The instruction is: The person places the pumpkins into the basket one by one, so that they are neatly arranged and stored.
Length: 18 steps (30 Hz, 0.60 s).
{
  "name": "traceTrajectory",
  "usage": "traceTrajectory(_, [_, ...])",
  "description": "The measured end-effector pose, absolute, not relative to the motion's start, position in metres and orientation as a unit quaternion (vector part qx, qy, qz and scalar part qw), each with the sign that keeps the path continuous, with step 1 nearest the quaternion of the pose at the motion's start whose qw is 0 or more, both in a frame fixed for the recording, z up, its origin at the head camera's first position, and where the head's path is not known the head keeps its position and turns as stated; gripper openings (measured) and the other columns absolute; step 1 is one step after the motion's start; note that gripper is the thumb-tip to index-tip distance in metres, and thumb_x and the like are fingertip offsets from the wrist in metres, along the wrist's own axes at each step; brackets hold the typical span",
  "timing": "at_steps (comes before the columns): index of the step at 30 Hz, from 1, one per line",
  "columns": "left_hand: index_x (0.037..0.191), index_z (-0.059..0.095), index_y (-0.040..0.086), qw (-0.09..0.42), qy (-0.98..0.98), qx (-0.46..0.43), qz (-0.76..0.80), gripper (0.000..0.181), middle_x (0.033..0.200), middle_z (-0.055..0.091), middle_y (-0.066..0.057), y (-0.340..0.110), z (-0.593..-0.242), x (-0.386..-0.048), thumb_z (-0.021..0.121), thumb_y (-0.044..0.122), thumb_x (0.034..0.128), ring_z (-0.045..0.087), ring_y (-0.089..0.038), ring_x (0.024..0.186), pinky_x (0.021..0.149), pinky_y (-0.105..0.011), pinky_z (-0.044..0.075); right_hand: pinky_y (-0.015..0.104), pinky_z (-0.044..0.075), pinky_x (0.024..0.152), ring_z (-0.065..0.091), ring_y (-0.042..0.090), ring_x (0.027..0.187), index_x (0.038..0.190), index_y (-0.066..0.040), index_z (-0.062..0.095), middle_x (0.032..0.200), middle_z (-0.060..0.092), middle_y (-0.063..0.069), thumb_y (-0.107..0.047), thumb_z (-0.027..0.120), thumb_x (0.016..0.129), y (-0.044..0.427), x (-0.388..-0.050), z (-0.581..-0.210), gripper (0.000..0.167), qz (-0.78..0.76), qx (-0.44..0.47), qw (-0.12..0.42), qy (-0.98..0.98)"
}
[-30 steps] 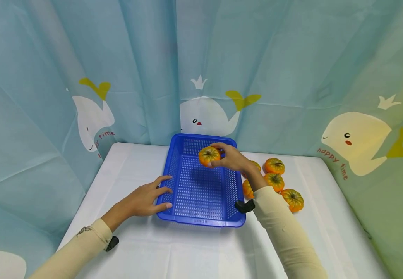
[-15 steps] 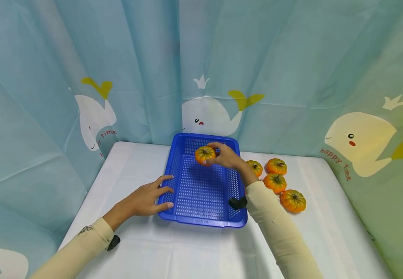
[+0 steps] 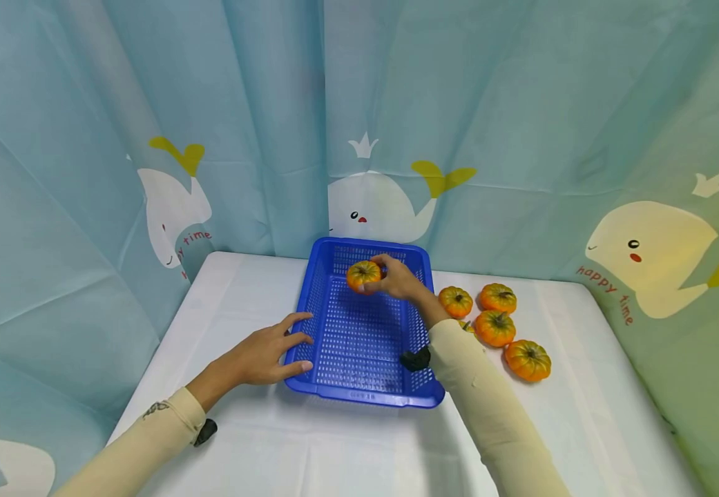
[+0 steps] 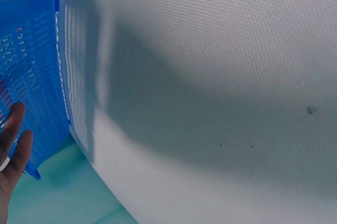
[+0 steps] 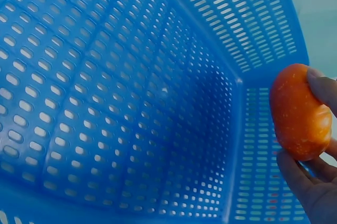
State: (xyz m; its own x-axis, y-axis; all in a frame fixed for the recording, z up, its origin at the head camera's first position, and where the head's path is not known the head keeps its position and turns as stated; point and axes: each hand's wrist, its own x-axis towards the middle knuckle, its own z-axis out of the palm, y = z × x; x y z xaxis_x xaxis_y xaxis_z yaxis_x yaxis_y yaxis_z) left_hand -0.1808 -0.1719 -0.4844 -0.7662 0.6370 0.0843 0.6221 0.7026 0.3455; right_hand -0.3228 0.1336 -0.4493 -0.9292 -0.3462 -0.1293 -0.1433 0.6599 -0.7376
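From my head, my right hand (image 3: 400, 279) pinches a pumpkin (image 3: 362, 275) above the far part of the basket (image 3: 365, 397), with more pumpkins (image 3: 494, 328) right of those fingers; my left hand (image 3: 264, 353), spread and gripping nothing, lies at the left rim, probably to steady it. From my left wrist, two loose fingers show beside the mesh. From my right wrist, thumb and fingertips take opposite sides, presumably against slipping.

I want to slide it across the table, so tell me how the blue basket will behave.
The basket is full of holes, so it is probably light for its size. Its wide, flat bottom makes tipping unlikely. The walls stand straight, suggesting fairly stiff plastic.
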Motion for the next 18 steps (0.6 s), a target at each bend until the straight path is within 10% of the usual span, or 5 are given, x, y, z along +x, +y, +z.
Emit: traceTrajectory(18, [0.129,0.065,0.018,0.024,0.92,0.342,0.19,0.053,0.16,0.033,-0.009,-0.172,-0.484,-0.181,0.054,0.058,0.0961,0.066,-0.031,0.113,0.093,-0.048,0.056,0.05,0.043,0.111,0.052,0.038,0.127,0.145,0.001,0.044,0.143,0.05,0.025,-0.02,0.078,0.088,0.113,-0.335,-0.48,0.07,-0.391,-0.11,0.142,0.902])
